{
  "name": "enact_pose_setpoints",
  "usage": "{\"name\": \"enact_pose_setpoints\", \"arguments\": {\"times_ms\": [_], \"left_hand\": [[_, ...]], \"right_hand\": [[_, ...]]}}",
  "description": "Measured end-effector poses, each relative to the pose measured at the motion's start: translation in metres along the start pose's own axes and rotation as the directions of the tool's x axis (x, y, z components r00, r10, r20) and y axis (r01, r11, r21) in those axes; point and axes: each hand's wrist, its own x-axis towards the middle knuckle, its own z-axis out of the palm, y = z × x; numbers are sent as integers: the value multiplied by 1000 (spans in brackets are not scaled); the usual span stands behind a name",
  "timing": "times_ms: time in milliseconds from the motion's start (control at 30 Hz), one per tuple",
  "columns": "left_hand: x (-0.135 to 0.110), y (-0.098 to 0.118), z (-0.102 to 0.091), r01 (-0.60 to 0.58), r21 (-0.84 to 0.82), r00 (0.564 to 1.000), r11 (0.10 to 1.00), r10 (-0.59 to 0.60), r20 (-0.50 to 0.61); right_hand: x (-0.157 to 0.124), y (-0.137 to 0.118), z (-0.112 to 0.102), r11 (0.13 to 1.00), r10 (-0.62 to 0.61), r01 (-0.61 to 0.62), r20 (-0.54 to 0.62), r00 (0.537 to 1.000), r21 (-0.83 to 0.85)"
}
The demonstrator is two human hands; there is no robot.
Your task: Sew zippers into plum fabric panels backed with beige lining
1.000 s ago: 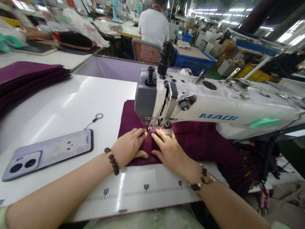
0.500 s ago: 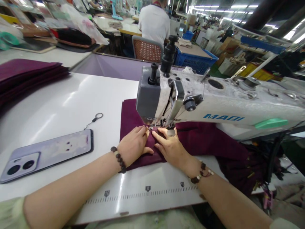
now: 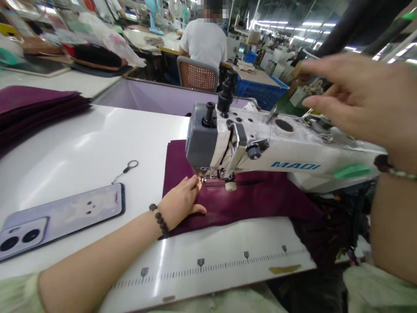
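Observation:
A white sewing machine stands on the white table. Maroon fabric lies under its needle and presser foot. My left hand rests flat on the fabric, fingertips just left of the needle, fingers together and extended. My right hand is raised high above the machine's arm, fingers spread and holding nothing, slightly blurred. Both wrists wear dark bead bracelets.
A phone in a pale case with a strap lies left of the fabric. Stacked maroon pieces sit at the far left. A printed ruler runs along the front edge. A person in white sits at a station behind.
My right hand has left the fabric and risen up and to the right, above the machine. The left hand stays beside the needle. The camera has shifted slightly.

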Motion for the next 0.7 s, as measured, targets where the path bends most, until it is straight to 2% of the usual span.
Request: {"name": "enact_pose_setpoints", "arguments": {"times_ms": [67, 133, 233, 300, 433, 533, 600, 700], "left_hand": [[1, -1, 0, -4, -13, 1000, 1000, 4, 4], [1, -1, 1, -5, -18, 1000, 1000, 5, 11], [2, -2, 2, -8, -21, 1000, 1000, 9, 14], [1, -3, 2, -12, -24, 1000, 1000, 12, 2], [1, -4, 4, -24, -12, 1000, 1000, 24, -12], [1, -5, 5, -43, 17, 999, 999, 44, -26], [1, -6, 6, -54, 36, 998, 998, 56, -42], [1, -8, 8, -68, 54, 996, 996, 71, -59]], "right_hand": [[24, 7, 4, 981, 72, -52, 105, 992, -184], [35, 11, 6, 962, 86, -43, 150, 985, -269], [36, 8, 5, 949, -31, 64, 111, 993, -310], [34, 4, 4, 930, -80, 125, 144, 986, -345], [36, 0, 3, 895, -22, 117, 219, 975, -430], [39, 6, 1, 904, -80, 152, 192, 978, -399], [39, 8, -2, 916, -146, 180, 120, 982, -359], [34, 2, -9, 967, -125, 119, -13, 992, -225]]}}
